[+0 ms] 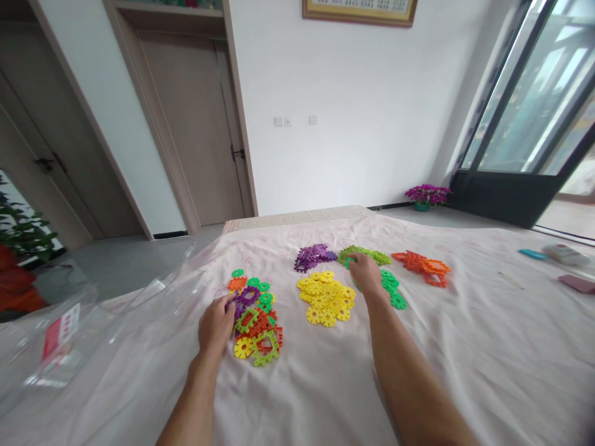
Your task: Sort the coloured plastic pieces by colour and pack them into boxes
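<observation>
On the left, my left hand (215, 323) rests against a mixed pile of plastic interlocking pieces, its bent fingers closed at a purple piece (239, 306). In this pile lie notched green discs (265, 298), a yellow disc (243, 347), orange-red square pieces (263, 323) and a lime square piece (266, 348). My right hand (365, 272) is over the green disc pile (390, 282), with its fingers pinched on a green disc (348, 264) beside the lime pile (372, 255). The right thumb is partly hidden.
Between the hands lies a yellow disc pile (326, 298), with a purple pile (312, 256) behind. An orange pile (424, 266) sits to the right. A clear plastic bag (97, 347) spreads at left on the pale cloth (320, 384). Small items, including a blue one (532, 254), lie far right.
</observation>
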Available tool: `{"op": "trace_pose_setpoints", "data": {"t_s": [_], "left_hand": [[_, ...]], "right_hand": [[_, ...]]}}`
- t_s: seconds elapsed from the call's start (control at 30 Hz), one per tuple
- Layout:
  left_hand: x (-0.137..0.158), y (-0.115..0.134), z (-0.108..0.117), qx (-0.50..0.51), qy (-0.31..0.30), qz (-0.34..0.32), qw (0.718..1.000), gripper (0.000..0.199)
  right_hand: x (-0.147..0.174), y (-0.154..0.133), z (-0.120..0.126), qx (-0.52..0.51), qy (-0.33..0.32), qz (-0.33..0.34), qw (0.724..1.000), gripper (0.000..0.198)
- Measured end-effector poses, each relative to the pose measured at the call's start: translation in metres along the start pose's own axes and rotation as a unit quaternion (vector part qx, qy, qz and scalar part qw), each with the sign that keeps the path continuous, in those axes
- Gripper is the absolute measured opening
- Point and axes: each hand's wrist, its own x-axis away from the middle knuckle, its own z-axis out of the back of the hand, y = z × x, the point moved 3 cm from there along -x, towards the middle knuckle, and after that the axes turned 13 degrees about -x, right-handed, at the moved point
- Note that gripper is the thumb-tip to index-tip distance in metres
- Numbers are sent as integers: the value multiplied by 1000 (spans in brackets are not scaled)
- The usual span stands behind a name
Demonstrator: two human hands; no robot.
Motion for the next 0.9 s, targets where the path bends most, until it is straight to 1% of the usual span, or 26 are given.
{"op": "trace_pose_setpoints", "data": {"t_s": [0.1,0.17,0.23,0.3,0.37,0.43,0.47,0.5,0.53,0.6,0.63,0.7,0.73,0.8,0.9], "left_hand": [[0,0,0,-4,0,-1,1000,35],[0,0,0,-2,1,2,1000,35],[0,0,0,0,4,4,1000,35],[1,0,0,-1,3,4,1000,35],[1,1,1,-6,0,3,1000,35],[0,1,1,-13,-3,4,1000,36],[0,1,1,-15,-3,5,1000,36],[0,1,1,-17,-2,5,1000,36],[0,0,1,-17,-1,4,1000,36],[0,0,-1,-17,1,1,1000,36],[0,-1,-1,-17,2,-1,1000,36],[0,-1,-2,-19,3,-2,1000,36],[0,-1,-1,-20,3,-2,1000,36],[0,0,0,-23,3,-2,1000,36],[0,2,2,-25,1,-4,1000,36]], "right_hand": [[-3,21,11,18,30,-52,998,44],[-4,26,18,30,64,-68,995,46],[-4,22,21,34,88,-54,994,45],[-2,9,16,12,74,-15,997,42],[4,-12,3,-32,20,44,998,36],[17,-39,-16,-86,-60,122,987,30],[27,-54,-27,-112,-106,166,974,27],[38,-68,-38,-134,-164,205,955,25],[51,-80,-49,-150,-210,231,938,23],[78,-98,-69,-144,-301,247,910,22],[90,-105,-76,-129,-327,248,903,23],[112,-114,-88,-83,-366,245,894,31],[121,-117,-92,-60,-376,242,893,37],[135,-120,-97,-21,-381,236,894,45],[145,-123,-99,9,-369,220,903,47]]}}
